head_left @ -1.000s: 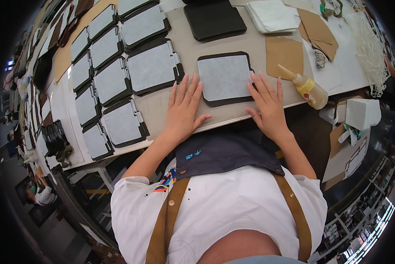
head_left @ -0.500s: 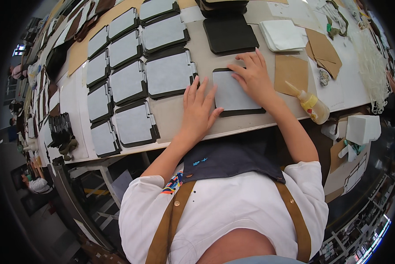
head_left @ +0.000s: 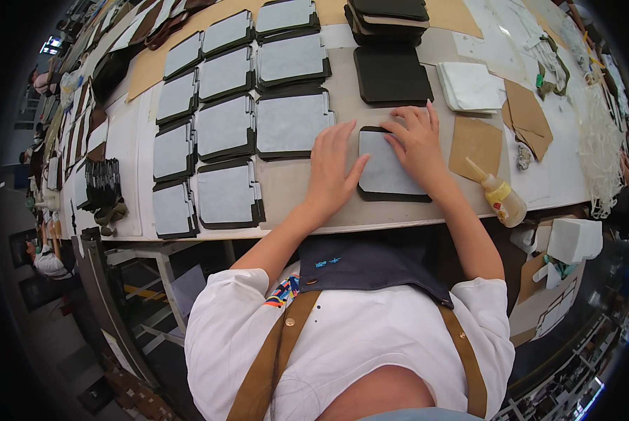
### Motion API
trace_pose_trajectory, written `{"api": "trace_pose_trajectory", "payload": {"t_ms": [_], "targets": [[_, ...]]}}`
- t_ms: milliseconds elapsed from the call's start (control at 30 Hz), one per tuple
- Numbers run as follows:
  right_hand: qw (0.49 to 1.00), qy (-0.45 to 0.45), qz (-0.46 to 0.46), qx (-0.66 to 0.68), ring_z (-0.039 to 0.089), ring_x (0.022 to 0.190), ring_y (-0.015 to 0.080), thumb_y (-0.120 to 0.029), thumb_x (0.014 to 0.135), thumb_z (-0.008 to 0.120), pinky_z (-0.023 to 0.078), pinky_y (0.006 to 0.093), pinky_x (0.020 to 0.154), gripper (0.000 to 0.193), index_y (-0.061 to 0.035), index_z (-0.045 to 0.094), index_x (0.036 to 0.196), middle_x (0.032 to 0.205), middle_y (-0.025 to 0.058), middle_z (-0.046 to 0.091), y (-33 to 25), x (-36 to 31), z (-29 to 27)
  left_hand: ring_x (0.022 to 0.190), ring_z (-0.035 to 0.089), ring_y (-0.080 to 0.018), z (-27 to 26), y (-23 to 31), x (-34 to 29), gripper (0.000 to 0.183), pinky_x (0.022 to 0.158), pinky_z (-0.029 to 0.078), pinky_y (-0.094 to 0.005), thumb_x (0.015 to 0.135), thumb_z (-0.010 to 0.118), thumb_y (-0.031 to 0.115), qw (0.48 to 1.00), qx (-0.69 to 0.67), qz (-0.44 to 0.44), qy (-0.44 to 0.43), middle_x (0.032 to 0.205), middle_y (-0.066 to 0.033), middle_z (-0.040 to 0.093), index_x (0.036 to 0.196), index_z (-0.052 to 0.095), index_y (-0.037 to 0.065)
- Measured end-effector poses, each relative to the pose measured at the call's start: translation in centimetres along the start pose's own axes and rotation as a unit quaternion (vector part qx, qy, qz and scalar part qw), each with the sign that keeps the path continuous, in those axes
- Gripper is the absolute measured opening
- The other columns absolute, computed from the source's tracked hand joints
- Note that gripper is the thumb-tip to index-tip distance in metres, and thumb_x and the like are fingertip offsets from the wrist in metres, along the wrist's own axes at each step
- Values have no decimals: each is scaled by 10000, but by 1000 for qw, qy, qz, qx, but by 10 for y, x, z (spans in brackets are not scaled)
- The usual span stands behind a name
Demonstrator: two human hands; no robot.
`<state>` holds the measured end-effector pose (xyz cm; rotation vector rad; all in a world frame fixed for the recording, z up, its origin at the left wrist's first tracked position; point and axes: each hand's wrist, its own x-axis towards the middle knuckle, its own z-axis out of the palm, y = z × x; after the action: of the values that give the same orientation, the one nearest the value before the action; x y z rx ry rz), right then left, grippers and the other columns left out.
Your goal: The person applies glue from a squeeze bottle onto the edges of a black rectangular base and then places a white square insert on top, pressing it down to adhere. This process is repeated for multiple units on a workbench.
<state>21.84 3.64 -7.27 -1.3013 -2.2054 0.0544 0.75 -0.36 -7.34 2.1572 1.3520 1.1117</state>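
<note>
A dark panel faced with a light grey sheet lies flat near the table's front edge. My right hand rests over its upper right part, fingers spread and slightly bent. To the left of the panel is my left hand, its fingers stretched out and the thumb close to the panel's left edge. Neither hand grips anything. Just beyond the panel lies a plain black panel stack. Rows of similar grey-faced, black-edged panels cover the table to the left.
A yellowish squeeze bottle lies at the right front edge beside brown card. White sheets are piled behind it. A taller dark stack stands at the back. Black strips lie far left.
The view has shifted, so the table sits further right and lower. My left hand has slid slightly away from me beside the panel; my right hand stays over it.
</note>
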Motion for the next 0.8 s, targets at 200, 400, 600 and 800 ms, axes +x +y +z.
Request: {"api": "trace_pose_trajectory", "payload": {"t_ms": [200, 400, 600, 800], "targets": [[1000, 19, 1, 11, 562, 1153, 224, -109, 791, 769, 204, 529, 1207, 198, -115, 693, 973, 1093, 26, 631, -7, 3, -5, 1258, 478, -382, -2, -7, -4, 592, 1087, 373, -452, 904, 700, 134, 1000, -17, -12, -3, 1340, -190, 540, 1432, 461, 13], [986, 5, 73, 147, 576, 1136, 217, -95, 833, 740, 205, 515, 1197, 123, -104, 646, 914, 1061, 16, 648, 1, 4, -9, 1092, 588, -284, 2, 1, 12, 400, 971, 463, -372, 900, 709, 134, 998, -55, -42, -10, 1207, -137, 636, 1260, 591, 6], [983, 110, 74, 125, 543, 1229, 258, -119, 888, 712, 210, 531, 1192, 242, -102, 648, 1121, 1232, 49, 632, -26, 2, -53, 681, 564, -67, -28, -6, 29, 191, 657, 483, -230, 926, 732, 160, 965, -167, -200, -42, 787, -6, 670, 997, 685, -12], [982, 100, 152, 55, 512, 1267, 276, -109, 898, 691, 198, 548, 1203, 307, -85, 630, 1198, 1265, 75, 612, -19, -60, -59, 740, 573, -40, -123, -120, 85, 232, 664, 470, -207, 953, 712, 174, 962, -148, -185, 133, 839, 20, 681, 1043, 699, -40]]}}
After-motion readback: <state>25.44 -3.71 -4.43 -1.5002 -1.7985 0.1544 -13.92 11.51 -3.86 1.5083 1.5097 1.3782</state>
